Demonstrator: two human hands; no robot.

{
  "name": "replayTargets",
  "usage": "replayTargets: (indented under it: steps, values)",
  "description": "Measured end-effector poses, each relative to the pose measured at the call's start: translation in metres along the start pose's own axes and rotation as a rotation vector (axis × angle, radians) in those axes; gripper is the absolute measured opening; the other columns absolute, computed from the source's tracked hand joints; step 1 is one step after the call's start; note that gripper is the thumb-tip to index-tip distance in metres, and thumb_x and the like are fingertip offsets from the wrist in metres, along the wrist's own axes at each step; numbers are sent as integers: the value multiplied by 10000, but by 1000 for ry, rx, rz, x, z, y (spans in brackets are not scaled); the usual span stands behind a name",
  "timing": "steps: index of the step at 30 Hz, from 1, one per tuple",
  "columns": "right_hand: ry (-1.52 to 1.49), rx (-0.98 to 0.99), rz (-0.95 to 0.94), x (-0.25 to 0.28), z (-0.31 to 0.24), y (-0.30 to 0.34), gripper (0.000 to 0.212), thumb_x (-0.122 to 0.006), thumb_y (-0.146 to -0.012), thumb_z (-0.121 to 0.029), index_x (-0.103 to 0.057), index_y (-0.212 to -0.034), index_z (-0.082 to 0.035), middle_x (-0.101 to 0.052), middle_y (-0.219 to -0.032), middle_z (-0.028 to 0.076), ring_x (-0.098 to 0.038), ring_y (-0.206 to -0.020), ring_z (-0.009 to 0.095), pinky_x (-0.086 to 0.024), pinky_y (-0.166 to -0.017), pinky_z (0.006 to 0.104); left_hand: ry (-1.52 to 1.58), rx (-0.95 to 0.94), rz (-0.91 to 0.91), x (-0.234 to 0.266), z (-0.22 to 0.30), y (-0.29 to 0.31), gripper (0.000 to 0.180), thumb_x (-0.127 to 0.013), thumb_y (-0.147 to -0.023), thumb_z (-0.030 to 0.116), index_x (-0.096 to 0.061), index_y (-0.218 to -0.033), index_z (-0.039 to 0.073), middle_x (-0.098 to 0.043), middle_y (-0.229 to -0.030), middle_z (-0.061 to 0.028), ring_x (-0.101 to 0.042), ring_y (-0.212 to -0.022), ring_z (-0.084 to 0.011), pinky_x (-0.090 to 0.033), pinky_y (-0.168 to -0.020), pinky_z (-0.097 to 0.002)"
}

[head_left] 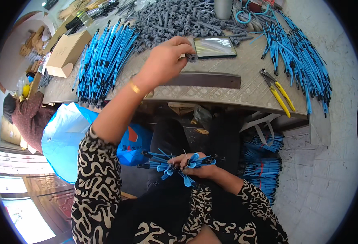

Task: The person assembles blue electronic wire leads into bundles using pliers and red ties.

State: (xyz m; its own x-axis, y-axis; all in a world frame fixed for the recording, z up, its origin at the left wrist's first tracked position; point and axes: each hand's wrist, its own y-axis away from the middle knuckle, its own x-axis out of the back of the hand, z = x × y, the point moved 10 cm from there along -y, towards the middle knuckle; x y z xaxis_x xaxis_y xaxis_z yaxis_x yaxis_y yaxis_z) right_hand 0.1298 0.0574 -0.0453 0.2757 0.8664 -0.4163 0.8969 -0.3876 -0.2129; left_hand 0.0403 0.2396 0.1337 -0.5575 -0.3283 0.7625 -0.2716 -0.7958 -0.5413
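My left hand (166,61) reaches over the table, its thumb and fingers pinched on a small grey plastic fitting (192,58). Beside it lies a phone (214,47) with a reflective screen. Down in front of my body, my right hand (201,166) is closed around a bundle of blue sticks with black ends (162,165). Light blue flared tips and thin metal wires poke out around its fingers. Behind my left hand spreads a large heap of grey plastic fittings (175,18).
Piles of blue sticks lie at left (105,61) and right (296,61) of the table (252,91). Yellow-handled pliers (282,97) rest near the front edge, by a dark flat bar (203,80). A cardboard box (67,53) stands at left. Another person (30,118) sits far left.
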Motion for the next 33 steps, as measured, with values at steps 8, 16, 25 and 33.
replayTargets:
  steps: [8, 16, 25, 33]
  values:
    - [39, -106, -7, -13, 32, -10, 145, -686, -761, -133, -571, -816, -64, -578, -1126, 213, -572, -1023, 283, -467, -869, 382, 643, 284, -382, -8, 33, 171, 289, -600, -710, -47, -634, -992, 7, -609, -971, -99, -586, -851, -182, -468, -715, -267]
    - [120, -252, 11, -18, 68, -32, 185, -728, -727, -157, -590, -785, -50, -629, -953, 136, -603, -904, 225, -489, -798, 346, 1153, 707, -420, -36, 5, 255, 236, -548, -744, -85, -637, -954, -23, -615, -917, -56, -590, -836, -117, -475, -742, -246]
    - [197, -229, 15, -20, 73, -27, 368, -724, -756, -264, -614, -1031, -46, -625, -847, 34, -585, -804, 134, -483, -740, 288, 1343, 853, -485, -53, 16, 278, 172, -610, -765, -47, -631, -935, -31, -611, -937, -66, -587, -855, -113, -470, -774, -240]
    - [84, -245, 153, -8, 82, -24, 401, -738, -745, -284, -597, -1044, -58, -603, -864, -3, -557, -816, 120, -464, -772, 268, 1312, 540, -436, -48, 14, 261, 188, -638, -755, -13, -637, -943, -7, -618, -927, -62, -596, -852, -151, -464, -798, -261]
